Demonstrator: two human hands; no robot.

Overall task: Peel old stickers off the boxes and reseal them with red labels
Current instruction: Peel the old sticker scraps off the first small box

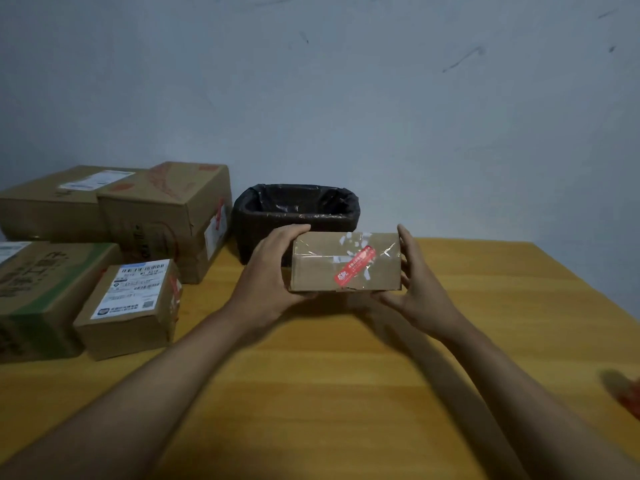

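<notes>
While we hold the small cardboard box (346, 263) up over the wooden counter (346, 375), our left hand (273, 271) grips its left end, thumb on top and fingers curled beneath, and our right hand (414, 285) clasps the right end with straighter fingers along the side and thumb under the bottom edge. A red label (355, 266) runs slantwise across the box's near face; its white print is too small to read. White scraps of sticker (341, 259) and shiny clear tape cling around it. Just behind the box sits a bin lined with a black bag (296, 209). To the left, several cardboard boxes crowd together; the nearest box (130, 306) carries a white shipping label (133, 289) whose writing we cannot make out. A blurred red thing (628, 394) lies at the right edge.
</notes>
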